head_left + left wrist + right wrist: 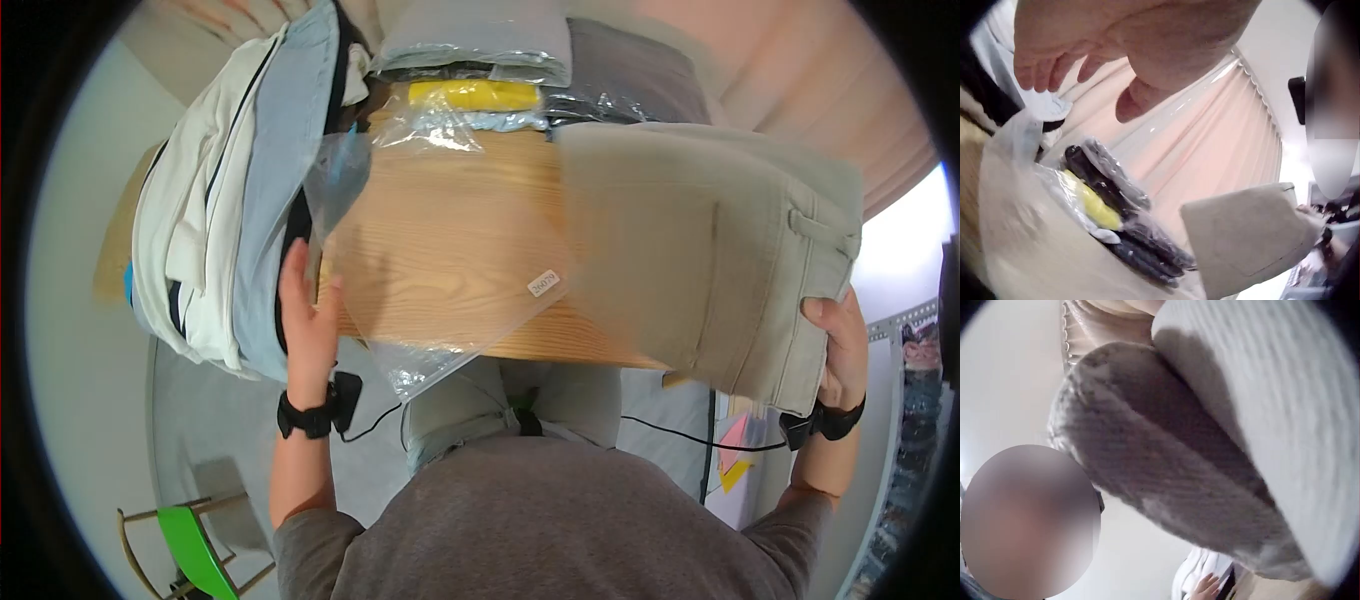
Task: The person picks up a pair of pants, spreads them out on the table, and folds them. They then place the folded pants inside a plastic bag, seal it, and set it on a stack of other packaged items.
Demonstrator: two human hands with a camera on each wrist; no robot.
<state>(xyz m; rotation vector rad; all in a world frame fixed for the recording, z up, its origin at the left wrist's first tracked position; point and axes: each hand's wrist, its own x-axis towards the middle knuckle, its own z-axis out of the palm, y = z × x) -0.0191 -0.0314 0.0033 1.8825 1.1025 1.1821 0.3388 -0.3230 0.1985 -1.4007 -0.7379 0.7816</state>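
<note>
Folded beige trousers (700, 250), with a belt loop and seams showing, are held up over the table's right side. My right hand (845, 340) grips their edge, thumb on the front and the other fingers hidden behind the cloth. In the right wrist view the folded fabric (1147, 450) fills most of the picture. My left hand (312, 315) has its fingers extended and holds nothing, beside the pile of clothes (260, 200). A clear plastic bag (425, 365) with a small white number label (543, 284) lies flat on the table between my hands.
Bagged grey garments (480, 40) and a dark bagged garment (630, 75) lie at the back of the wooden table (450, 210), with a yellow packet (470, 95) before them. A green chair (195, 550) stands lower left. Pink curtains (1204, 137) hang behind.
</note>
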